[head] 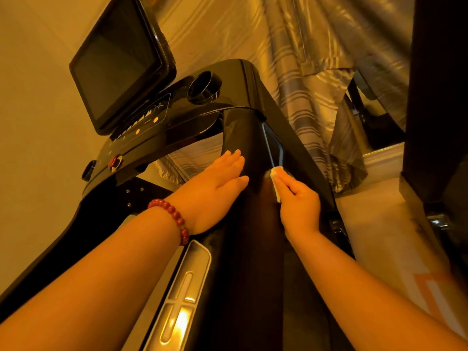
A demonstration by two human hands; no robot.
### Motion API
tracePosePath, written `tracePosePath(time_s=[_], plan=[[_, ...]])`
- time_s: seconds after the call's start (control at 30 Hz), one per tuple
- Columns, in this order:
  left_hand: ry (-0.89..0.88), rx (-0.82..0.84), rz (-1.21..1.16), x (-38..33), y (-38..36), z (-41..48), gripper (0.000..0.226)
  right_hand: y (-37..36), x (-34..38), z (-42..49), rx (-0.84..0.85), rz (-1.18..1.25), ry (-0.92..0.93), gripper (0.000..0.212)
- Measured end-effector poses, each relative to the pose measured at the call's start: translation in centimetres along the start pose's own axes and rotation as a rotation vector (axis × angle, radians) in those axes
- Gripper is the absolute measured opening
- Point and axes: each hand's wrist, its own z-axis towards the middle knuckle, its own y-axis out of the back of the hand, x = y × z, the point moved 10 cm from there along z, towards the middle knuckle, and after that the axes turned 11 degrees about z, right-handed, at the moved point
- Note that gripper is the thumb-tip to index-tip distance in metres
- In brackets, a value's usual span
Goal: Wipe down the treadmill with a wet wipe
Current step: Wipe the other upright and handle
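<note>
Head view, left to right: a plain wall (30, 122) fills the far left, and in front of it stands the treadmill (243, 79), glossy black. Its dark screen (114, 67) rises tilted over a console panel (141, 127) with small orange lights. A red knob (115, 162) sits near the panel's lower edge, and a round cup holder (203, 87) lies just right of the screen. A string of red beads (174, 217) circles the left wrist. The left hand (215, 191) lies flat on the inner face of the black handrail (253, 236), its fingers (234, 160) straight and close together, gripping nothing. Below that wrist, a silver button strip (186, 287) is set into the handrail's top. On the other side of the handrail, the right hand (300, 206) has its fingers (291, 184) curled and clamped on the white wet wipe (275, 177). They pinch the folded wipe and press it against the handrail's right edge, at the lower end of a thin bluish strip (272, 145). Behind the treadmill hangs a shiny striped curtain (316, 72), reaching down to a pale floor (374, 224). A tall dark piece of furniture (435, 97) closes the far right, its details too dark to tell
</note>
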Motion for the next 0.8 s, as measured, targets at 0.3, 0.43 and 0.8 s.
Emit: tracePosePath(time_s=[0.3, 0.43, 0.8], plan=[[0.008, -0.004, -0.033, 0.2, -0.1, 0.2, 0.051, 0.6, -0.3, 0.3, -0.018, -0.018, -0.037, 0.028], [0.000, -0.001, -0.036, 0.2, -0.1, 0.2, 0.052, 2.0, -2.3, -2.5, -0.093, 0.072, -0.178, 0.018], [0.001, -0.044, -0.062, 0.4, 0.1, 0.2, 0.050, 2.2, -3.2, -2.1, -0.191, 0.116, -0.300, 0.026]])
